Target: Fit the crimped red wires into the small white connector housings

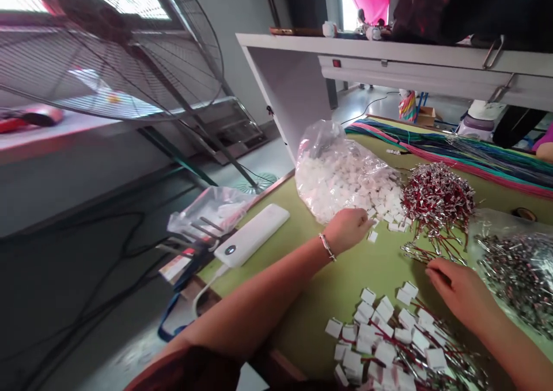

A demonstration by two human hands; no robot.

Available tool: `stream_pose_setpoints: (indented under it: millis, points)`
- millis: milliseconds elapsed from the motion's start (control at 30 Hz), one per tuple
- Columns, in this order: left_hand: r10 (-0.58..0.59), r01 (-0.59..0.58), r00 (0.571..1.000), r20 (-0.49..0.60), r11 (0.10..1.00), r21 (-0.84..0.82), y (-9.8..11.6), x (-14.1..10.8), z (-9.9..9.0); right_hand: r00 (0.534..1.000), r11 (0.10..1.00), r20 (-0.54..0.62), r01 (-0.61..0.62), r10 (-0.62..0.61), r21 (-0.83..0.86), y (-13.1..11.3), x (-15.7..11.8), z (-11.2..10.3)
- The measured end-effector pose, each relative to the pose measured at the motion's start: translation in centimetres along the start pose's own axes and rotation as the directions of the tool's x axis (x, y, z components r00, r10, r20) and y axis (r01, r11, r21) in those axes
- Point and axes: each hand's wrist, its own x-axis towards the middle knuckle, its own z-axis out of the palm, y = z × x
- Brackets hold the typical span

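My left hand [349, 230], with a bracelet at the wrist, is closed in a pinch at the edge of a pile of small white connectors [391, 207] spilling from a clear bag [322, 166]. What its fingertips hold is too small to name. My right hand [453, 287] has its fingers bent together beside short red wires with metal terminals [419, 253]; its grip is partly hidden. Behind it lies a larger heap of such red wires [438, 195]. Near the front edge, several white connectors joined to red wires [389, 345] lie in a pile.
A white power bank [253, 235] with a cable lies at the table's left edge. On the right sits a bag of metal terminals [518, 270]. Long coloured wires [453, 149] stretch along the back beneath a white shelf [410, 48]. A large fan [112, 45] stands at left.
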Motion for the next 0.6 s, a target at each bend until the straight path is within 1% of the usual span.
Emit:
stream_pose_setpoints:
  millis: [100,200,267,367,400,433,467,500,533,567,600]
  points:
    - [0.053,-0.062,0.994,0.092,0.993,0.104,0.4,-0.1,1.5,1.0,0.997,-0.029,0.008,-0.006,0.075,0.0,0.3,0.7]
    - [0.109,-0.128,0.984,0.143,0.983,0.129,0.6,-0.2,2.4,0.999,0.994,-0.045,-0.009,0.014,0.11,-0.3,0.3,1.1]
    - [0.127,-0.146,0.979,0.162,0.983,0.108,0.6,-0.2,2.5,0.998,0.985,-0.037,-0.047,0.054,0.165,-0.4,0.3,1.1]
    - [0.164,-0.179,0.972,0.17,0.98,0.081,0.9,-0.2,1.9,0.992,0.955,-0.005,-0.121,0.127,0.271,-0.3,0.4,1.1]
    - [0.163,-0.174,0.973,0.166,0.983,0.056,1.1,-0.1,1.6,0.99,0.946,0.0,-0.137,0.144,0.293,-0.3,0.4,1.1]
    - [0.149,-0.151,0.976,0.159,0.988,0.004,1.5,-0.1,1.4,0.988,0.94,-0.003,-0.147,0.156,0.307,-0.3,0.4,1.0]
    - [0.124,-0.112,0.981,0.152,0.99,-0.085,1.9,0.0,1.3,0.987,0.937,-0.011,-0.15,0.161,0.317,-0.4,0.4,1.0]
    - [0.095,-0.061,0.984,0.152,0.975,-0.213,2.4,0.2,1.2,0.986,0.935,-0.024,-0.146,0.162,0.323,-0.4,0.4,0.9]
    - [0.066,-0.002,0.984,0.164,0.932,-0.364,2.9,0.3,1.3,0.986,0.936,-0.042,-0.138,0.16,0.325,-0.5,0.3,0.8]
    - [0.046,0.061,0.98,0.192,0.854,-0.517,3.5,0.4,1.5,0.986,0.938,-0.064,-0.125,0.153,0.322,-0.6,0.3,0.7]
    - [0.033,0.129,0.973,0.23,0.748,-0.651,4.0,0.6,1.8,0.985,0.943,-0.093,-0.107,0.142,0.316,-0.7,0.2,0.6]
